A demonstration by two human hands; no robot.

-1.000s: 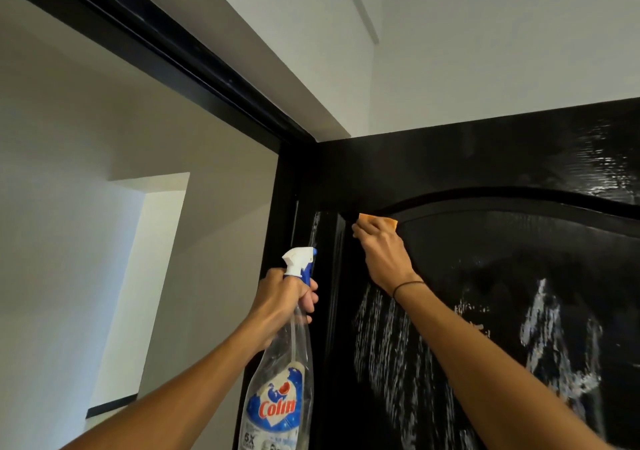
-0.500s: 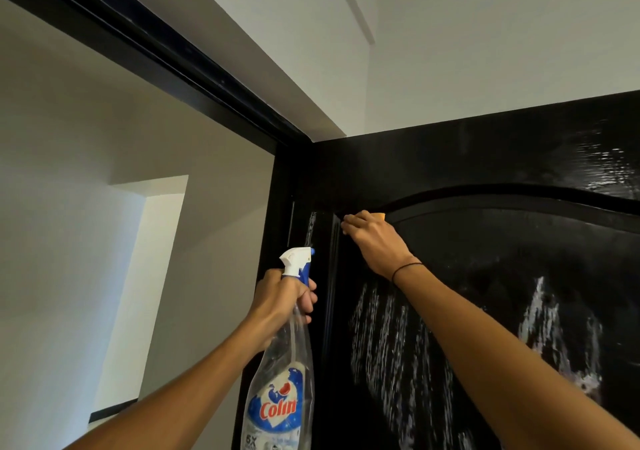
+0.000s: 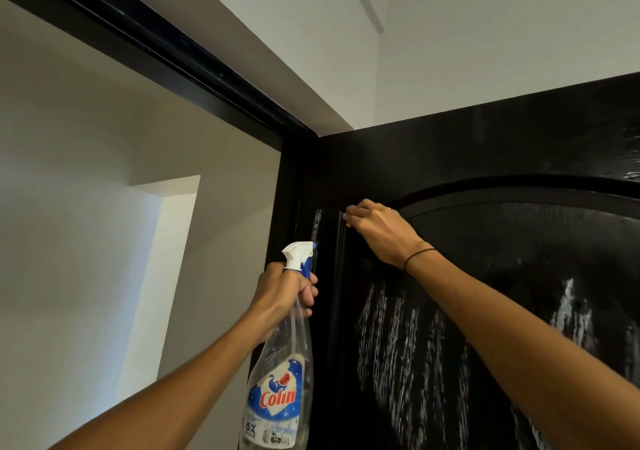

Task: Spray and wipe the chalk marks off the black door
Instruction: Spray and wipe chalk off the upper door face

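left hand (image 3: 280, 293) grips light, slick bottle (image 3: 280, 380) at its neck, best hold. right hand (image 3: 377, 231) fisted on door (image 3: 485, 158) left moulding; cloth hidden.

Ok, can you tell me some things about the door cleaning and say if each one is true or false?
1. The left hand holds the spray bottle. True.
2. The spray bottle has a red trigger top. False: the top is white and blue.
3. The right hand is up at the top left corner of the door panel. True.
4. The black door has no chalk marks left. False: white chalk marks still streak the panel below the right hand.
5. There is a thin black band on the right wrist. True.
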